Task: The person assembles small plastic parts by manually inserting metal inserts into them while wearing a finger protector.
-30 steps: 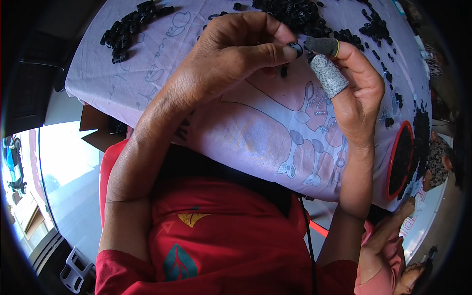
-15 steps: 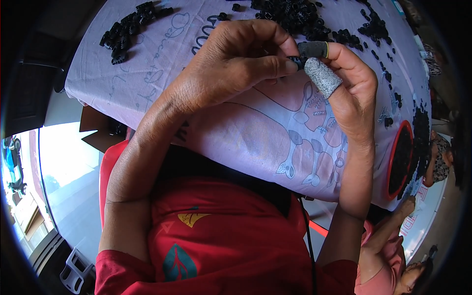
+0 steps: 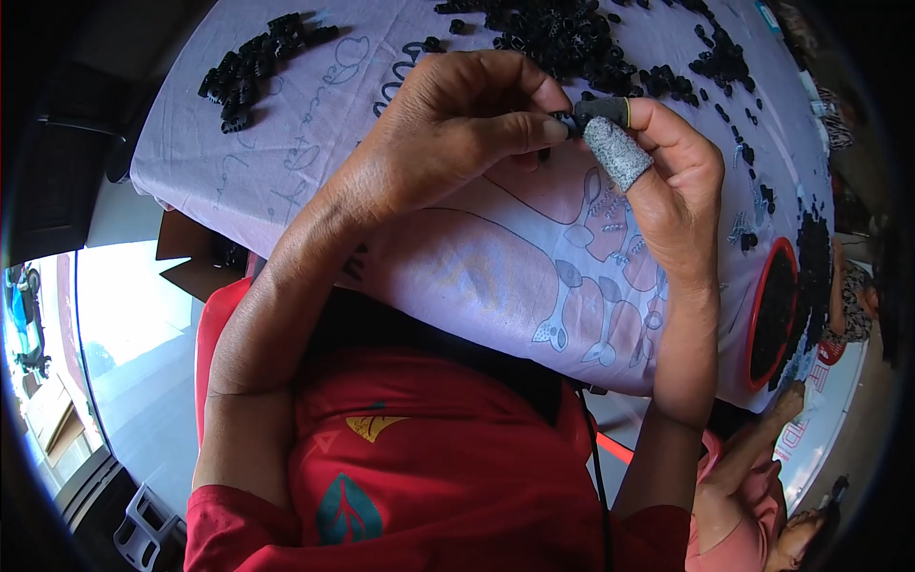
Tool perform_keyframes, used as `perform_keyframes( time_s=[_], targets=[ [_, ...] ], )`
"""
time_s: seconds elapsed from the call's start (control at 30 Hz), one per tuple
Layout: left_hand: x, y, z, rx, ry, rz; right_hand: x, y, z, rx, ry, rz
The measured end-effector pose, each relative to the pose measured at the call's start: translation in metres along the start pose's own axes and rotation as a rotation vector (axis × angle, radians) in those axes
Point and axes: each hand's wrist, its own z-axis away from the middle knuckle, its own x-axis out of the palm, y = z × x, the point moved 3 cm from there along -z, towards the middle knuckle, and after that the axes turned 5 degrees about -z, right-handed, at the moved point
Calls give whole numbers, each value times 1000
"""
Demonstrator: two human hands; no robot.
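A small black plastic part (image 3: 570,124) is pinched between my two hands above the table. My left hand (image 3: 453,124) grips its left end with thumb and index finger. From the other side my right hand (image 3: 679,181) presses on it, wearing a dark finger sleeve (image 3: 602,112) on the index finger and a speckled grey sleeve (image 3: 618,154) on the thumb. Fingertips cover most of the part, so its exact kind cannot be made out. Beneath my hands, small shiny metal pieces (image 3: 610,215) lie on the pale purple printed tablecloth (image 3: 457,276).
Beyond my hands spreads a large pile of black parts (image 3: 562,43). A smaller cluster (image 3: 250,71) lies at the far left, with more scattered at right. A red-rimmed basin (image 3: 783,241) of dark pieces stands at the right edge. A person in pink (image 3: 748,510) sits at lower right.
Both hands have shifted slightly down and left with the black part still between them. The table appears slightly lower in the view.
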Motion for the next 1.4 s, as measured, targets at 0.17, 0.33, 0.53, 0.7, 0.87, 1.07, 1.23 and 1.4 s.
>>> perform_keyframes(
  time_s=[0.17,0.33,0.53,0.7,0.87,1.07,1.23,1.4],
  targets=[
    [-2,2,1,-64,-14,31,0,-5,0,9,21,-25],
    [-2,2,1,-70,-24,61,-2,-8,0,-11,10,-44],
    [-1,3,1,-111,-33,108,-1,-10,0,-4,16,-133],
    [-1,2,2,-110,-45,136,-1,-9,0,38,-36,-106],
    [-1,5,2,-72,-35,43,-3,-7,-1,-1,-34,-78],
    [0,3,2,-45,-30,8,-4,-5,0,-26,-36,7],
    [0,1,3,-30,-21,-17,-3,-6,-1,16,-23,-21],
    [0,1,4,-28,-23,-71,-5,1,0,-22,-14,22]
  ],
)
